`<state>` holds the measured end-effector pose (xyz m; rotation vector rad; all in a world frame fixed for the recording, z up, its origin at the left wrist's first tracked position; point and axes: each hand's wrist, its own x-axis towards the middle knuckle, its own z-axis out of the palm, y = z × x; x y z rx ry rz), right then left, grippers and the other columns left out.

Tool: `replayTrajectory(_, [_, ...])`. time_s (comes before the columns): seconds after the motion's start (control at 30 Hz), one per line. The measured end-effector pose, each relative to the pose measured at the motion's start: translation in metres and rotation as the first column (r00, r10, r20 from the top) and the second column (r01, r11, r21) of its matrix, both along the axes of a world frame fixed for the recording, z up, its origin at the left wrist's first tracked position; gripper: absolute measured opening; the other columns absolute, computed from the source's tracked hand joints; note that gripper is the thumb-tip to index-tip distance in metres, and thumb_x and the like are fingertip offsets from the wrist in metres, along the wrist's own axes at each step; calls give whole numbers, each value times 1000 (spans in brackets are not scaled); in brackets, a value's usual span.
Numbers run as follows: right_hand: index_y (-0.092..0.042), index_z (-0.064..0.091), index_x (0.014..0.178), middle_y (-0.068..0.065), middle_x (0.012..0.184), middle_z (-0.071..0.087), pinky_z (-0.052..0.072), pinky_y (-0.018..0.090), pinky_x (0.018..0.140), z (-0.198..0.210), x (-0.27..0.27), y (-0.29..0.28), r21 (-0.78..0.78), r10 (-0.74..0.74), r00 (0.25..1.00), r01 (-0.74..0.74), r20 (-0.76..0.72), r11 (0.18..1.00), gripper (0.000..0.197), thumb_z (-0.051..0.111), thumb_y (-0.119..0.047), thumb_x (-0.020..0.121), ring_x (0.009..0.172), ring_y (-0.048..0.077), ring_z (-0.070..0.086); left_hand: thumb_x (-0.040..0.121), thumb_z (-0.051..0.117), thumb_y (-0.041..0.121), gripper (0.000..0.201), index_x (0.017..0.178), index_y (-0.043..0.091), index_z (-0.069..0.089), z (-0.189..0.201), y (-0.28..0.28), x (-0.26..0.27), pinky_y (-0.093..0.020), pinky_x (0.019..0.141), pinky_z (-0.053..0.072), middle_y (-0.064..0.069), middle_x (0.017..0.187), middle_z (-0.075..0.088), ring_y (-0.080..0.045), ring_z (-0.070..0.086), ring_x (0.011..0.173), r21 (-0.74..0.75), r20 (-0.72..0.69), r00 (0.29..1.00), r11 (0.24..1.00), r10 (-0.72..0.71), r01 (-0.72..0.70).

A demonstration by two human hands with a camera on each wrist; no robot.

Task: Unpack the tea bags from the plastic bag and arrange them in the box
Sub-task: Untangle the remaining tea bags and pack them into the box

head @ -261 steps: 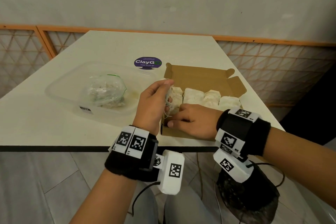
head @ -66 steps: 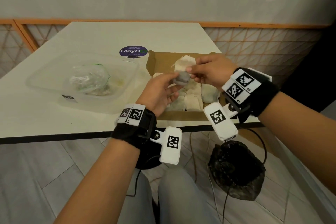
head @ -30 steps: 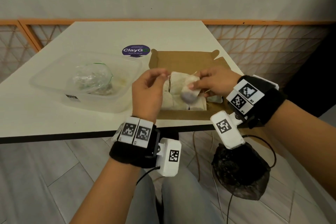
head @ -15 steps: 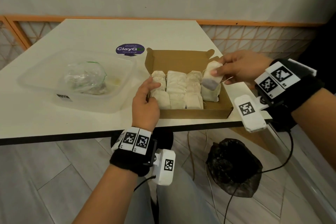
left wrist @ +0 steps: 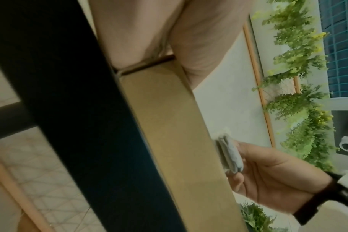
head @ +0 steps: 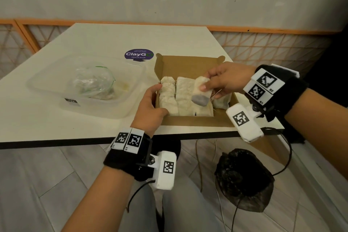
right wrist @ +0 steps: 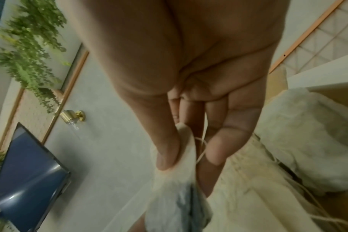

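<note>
An open cardboard box [head: 188, 119] sits near the table's front edge, with rows of pale tea bags [head: 183, 96] lying inside. My right hand [head: 205, 83] pinches one tea bag [head: 200, 93] by its upper end, between thumb and fingers. Its grey-filled end hangs just over the middle rows. The right wrist view shows the thumb [right wrist: 167, 157] pressed on this tea bag [right wrist: 179, 204], its string looped beside it. My left hand [head: 158, 100] grips the box's left wall near the front corner. The plastic bag [head: 92, 84] lies crumpled in a clear container [head: 47, 88] at the left.
A purple round sticker [head: 139, 55] lies on the table behind the box. The table's dark front edge [head: 75, 142] runs just before my wrists. A black bag [head: 243, 179] and cables lie on the floor below. An orange lattice railing [head: 263, 43] borders the table.
My right hand has carried the tea bag from the box's right end leftward and lower, over the middle rows. My left hand stays on the box's left wall.
</note>
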<state>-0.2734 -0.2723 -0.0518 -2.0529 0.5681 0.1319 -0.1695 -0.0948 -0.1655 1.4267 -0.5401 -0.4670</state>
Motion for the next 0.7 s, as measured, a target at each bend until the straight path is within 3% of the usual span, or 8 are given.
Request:
replayTrajectory(0.07, [-13, 62, 87, 9, 83, 60, 52, 15, 54, -2, 4, 3, 45, 34, 999, -33, -31, 998, 7, 66, -10, 82, 68, 14, 57, 71, 57, -23, 71, 125, 22, 47, 2, 1, 1, -32, 93, 49, -2, 131, 52, -17, 50, 122, -40, -50, 998, 999, -27, 25])
replayTrajectory(0.17, [-16, 59, 88, 5, 78, 57, 51, 15, 51, -11, 16, 13, 103, 59, 996, -52, -64, 993, 11, 65, -9, 83, 65, 13, 54, 80, 61, -12, 55, 128, 12, 47, 7, 0, 0, -30, 91, 49, -2, 123, 58, -16, 55, 114, -155, -213, 977, 987, -3, -31])
replayTrajectory(0.27, [-16, 58, 86, 3, 77, 57, 48, 14, 52, -17, 31, 27, 157, 105, 993, -94, -61, 983, 9, 62, -8, 85, 64, 11, 52, 92, 50, -6, 39, 129, 4, 47, 13, -1, -1, -23, 83, 50, -4, 116, 59, -15, 58, 104, -189, -311, 950, 977, 37, -100])
replayTrajectory(0.37, [-15, 59, 86, 3, 77, 57, 45, 14, 50, -22, 43, 40, 184, 156, 985, -140, -77, 973, 9, 61, -7, 86, 60, 9, 52, 95, 45, -3, 33, 127, 2, 49, 15, 1, -2, -24, 83, 50, -4, 108, 61, -16, 59, 98, -183, -353, 934, 976, 49, -120])
replayTrajectory(0.47, [-15, 59, 83, 6, 74, 57, 46, 17, 47, -31, 51, 48, 55, 147, 986, -143, -74, 988, 11, 66, -7, 82, 47, 9, 54, 95, 48, 0, 34, 129, 2, 48, 13, 1, -2, -29, 89, 49, -5, 108, 62, -19, 59, 102, -181, -382, 922, 974, 59, -137])
replayTrajectory(0.6, [-18, 59, 93, 8, 80, 57, 46, 30, 64, -35, 55, 56, -173, 178, 983, -183, -44, 968, 20, 71, -13, 78, 60, 18, 53, 82, 64, -1, 56, 134, 7, 44, 10, 2, 1, -27, 92, 46, -8, 129, 56, -18, 57, 113, -142, -308, 951, 987, 24, -71])
replayTrajectory(0.7, [-17, 56, 103, 3, 80, 58, 48, 33, 72, -27, 50, 55, -297, 137, 990, -119, 40, 947, 31, 71, -9, 77, 70, 17, 54, 58, 69, 1, 76, 129, 12, 45, 9, 4, 0, -26, 85, 48, -4, 125, 58, -16, 57, 110, -111, -256, 966, 994, -23, -6])
